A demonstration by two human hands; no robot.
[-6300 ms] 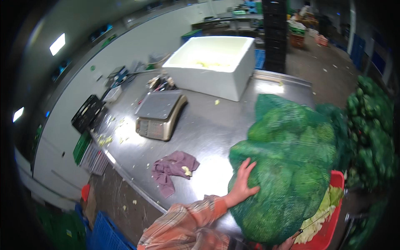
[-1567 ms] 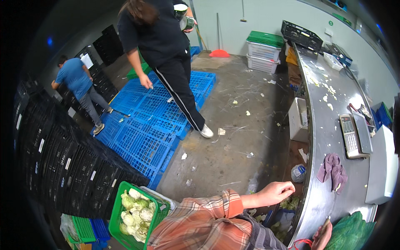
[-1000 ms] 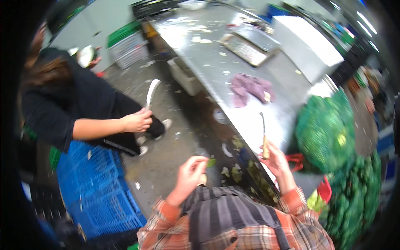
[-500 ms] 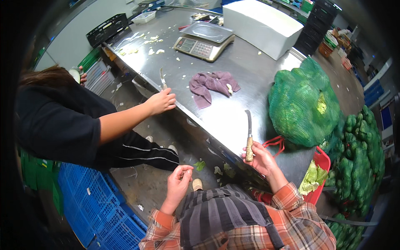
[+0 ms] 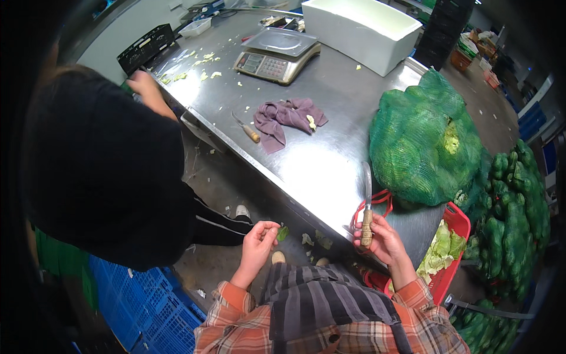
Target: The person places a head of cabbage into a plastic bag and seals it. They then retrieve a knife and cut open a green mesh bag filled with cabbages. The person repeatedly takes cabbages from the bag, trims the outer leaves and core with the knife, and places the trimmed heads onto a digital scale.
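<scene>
My right hand is closed around the wooden handle of a curved knife, its blade pointing up and away over the table edge. My left hand hovers apart from it, beyond the table's front edge, thumb and fingers pinched together; what they hold, if anything, is too small to make out. A green mesh sack of cabbages sits on the metal table just past my right hand. Red straps lie between the sack and the knife. Below to the right, a red basket contains pale green leaves.
A co-worker in black stands at left. On the table are a second knife, a purple cloth, a scale and a white box. Blue crates and sacks of green vegetables flank me.
The co-worker has let go of the second knife, which now lies by the cloth, and has turned, bending toward the far left. My hands stay much the same, the knife still in my right.
</scene>
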